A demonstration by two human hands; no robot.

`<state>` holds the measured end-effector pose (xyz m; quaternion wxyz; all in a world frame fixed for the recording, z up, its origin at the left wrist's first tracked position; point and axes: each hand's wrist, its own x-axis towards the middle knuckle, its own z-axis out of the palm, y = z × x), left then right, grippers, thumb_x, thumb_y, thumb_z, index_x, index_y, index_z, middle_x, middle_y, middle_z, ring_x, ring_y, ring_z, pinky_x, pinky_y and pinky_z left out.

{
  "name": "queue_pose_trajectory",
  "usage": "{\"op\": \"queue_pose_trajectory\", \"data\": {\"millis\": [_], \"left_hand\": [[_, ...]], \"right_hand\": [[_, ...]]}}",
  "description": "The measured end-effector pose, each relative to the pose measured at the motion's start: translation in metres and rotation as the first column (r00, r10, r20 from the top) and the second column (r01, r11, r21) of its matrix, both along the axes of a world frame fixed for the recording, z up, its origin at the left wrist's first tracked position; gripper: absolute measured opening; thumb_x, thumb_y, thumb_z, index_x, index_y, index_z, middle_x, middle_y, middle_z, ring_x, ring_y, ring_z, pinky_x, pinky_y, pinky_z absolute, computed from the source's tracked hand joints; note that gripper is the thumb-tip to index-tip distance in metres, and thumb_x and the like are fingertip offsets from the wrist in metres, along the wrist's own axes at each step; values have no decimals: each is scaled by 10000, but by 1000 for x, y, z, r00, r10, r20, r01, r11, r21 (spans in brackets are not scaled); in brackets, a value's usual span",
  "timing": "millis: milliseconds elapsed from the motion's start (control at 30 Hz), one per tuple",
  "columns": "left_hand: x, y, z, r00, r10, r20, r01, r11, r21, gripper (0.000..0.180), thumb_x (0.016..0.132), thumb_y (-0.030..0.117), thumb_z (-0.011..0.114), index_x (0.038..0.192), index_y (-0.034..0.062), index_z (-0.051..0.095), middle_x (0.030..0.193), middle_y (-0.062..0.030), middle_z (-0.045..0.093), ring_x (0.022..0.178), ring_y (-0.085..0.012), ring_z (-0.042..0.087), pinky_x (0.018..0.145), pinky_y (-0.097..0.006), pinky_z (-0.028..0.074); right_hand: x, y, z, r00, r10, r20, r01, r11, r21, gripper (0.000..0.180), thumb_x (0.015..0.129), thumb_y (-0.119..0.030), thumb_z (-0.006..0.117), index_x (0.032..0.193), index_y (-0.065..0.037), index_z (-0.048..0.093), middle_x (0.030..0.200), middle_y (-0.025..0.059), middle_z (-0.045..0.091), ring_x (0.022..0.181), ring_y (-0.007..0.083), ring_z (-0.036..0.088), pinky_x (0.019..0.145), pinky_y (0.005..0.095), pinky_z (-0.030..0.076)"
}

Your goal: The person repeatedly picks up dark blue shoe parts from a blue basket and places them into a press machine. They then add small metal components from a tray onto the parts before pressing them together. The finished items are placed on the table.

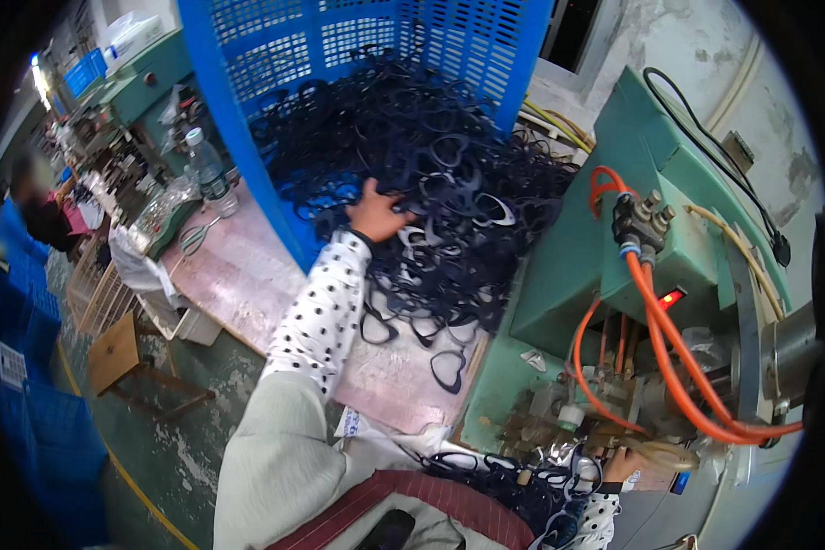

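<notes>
My left hand point(380, 216), in a white dotted sleeve, reaches into a big heap of dark navy loop-shaped parts point(445, 174). Its thumb stands apart from the fingers, whose tips touch the heap; no part is plainly held. The parts are thin flat rings, some heart-like in outline, and they spill out of a blue crate point(275, 197) onto the pinkish tabletop point(280, 280). At lower right, my right hand point(621, 465) is by the working end of a green machine point(568, 275). Its fingers are mostly hidden there. More loops point(513, 477) lie in front of my body, close to that hand.
Orange air hoses point(660, 321) arch over the machine's front, above my right hand. On the table's left stand a plastic bottle point(209, 174) and green-handled scissors point(195, 238). A wooden stool point(119, 357) is on the floor. Another person point(41, 202) sits far left, near blue crates point(55, 431).
</notes>
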<state>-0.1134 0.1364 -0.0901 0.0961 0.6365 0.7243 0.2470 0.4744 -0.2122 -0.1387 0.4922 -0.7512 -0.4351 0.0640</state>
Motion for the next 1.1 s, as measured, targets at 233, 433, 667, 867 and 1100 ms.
{"op": "queue_pose_trajectory", "data": {"millis": [233,433,667,867,1100], "left_hand": [[91,-41,34,988,-153,-30,154,987,49,590,728,542,689,1220,220,643,1384,-317,418,1219,-427,495,918,-673,333],[125,-83,92,903,-360,-237,342,933,-113,506,847,366,660,1322,236,547,1222,-322,517,827,-365,673,673,-421,555],[21,-168,146,965,247,89,-173,345,923,412,722,201,791,1097,81,667,1087,-64,671,1067,-262,585,961,-424,381],[-89,-104,81,815,206,542,-525,660,538,565,703,100,639,1248,-26,563,981,-245,679,932,-395,652,818,-401,506],[-48,-146,81,869,187,458,-458,655,601,621,653,93,628,1267,22,571,955,-210,692,828,-374,667,745,-395,517]], "right_hand": [[-12,16,36,954,26,299,27,985,-173,256,900,-109,578,1113,33,603,1065,219,616,998,356,571,886,412,435],[5,26,24,949,43,313,15,983,-181,266,929,-137,574,1125,41,592,1073,197,619,992,330,584,895,394,442],[-2,17,24,933,30,358,6,995,-99,244,934,-202,582,1049,7,633,984,186,646,930,340,589,848,405,448],[-15,27,25,949,39,312,-24,998,-54,239,925,-238,585,921,-5,641,883,171,638,853,341,592,766,417,455],[-5,33,20,913,30,407,-36,999,7,223,905,-250,612,890,-33,662,863,167,647,829,358,583,742,448,442]]}}
